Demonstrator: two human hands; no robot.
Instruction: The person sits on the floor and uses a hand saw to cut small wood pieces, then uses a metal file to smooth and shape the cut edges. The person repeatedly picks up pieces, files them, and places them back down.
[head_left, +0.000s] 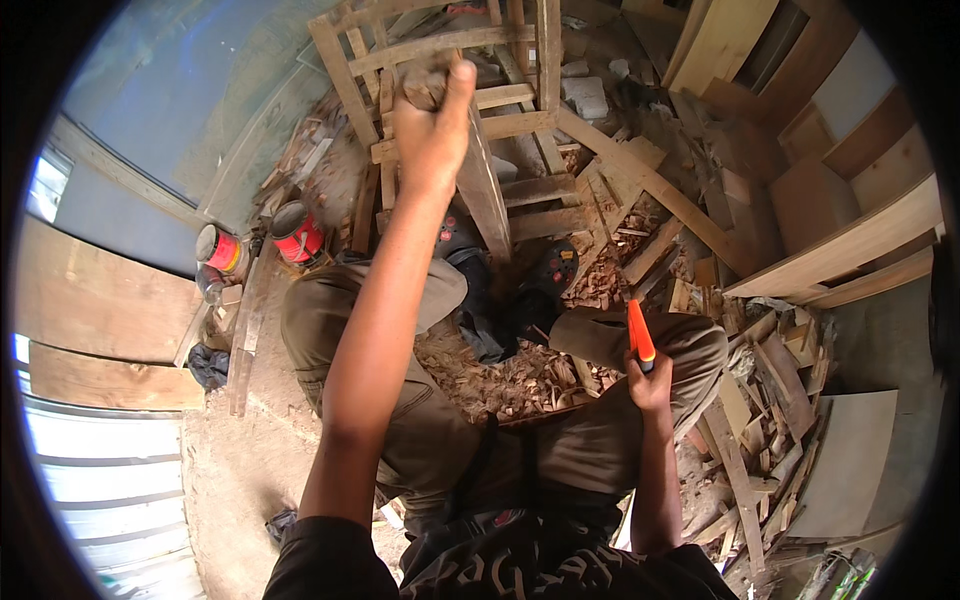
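My left hand [432,140] is stretched far forward, its thumb up and its fingers closed around a brownish piece of wood [424,90], smeared by motion. Just beyond it stands a wooden chair-like frame [450,46] of posts and rails. A long wooden board [486,190] slopes down from beside this hand to between my feet. Over my right knee, my right hand [652,382] is closed around the black end of a tool with an orange handle [639,325]. The tool points away from me; its working end is too indistinct to name.
Wood chips [510,385] cover the floor between my legs. Two red-labelled cans [297,232] stand at the left. A long wooden plank [660,195] lies aslant at the right, with heaped offcuts [775,385] nearer me. Wooden panels [850,240] stand along the right side.
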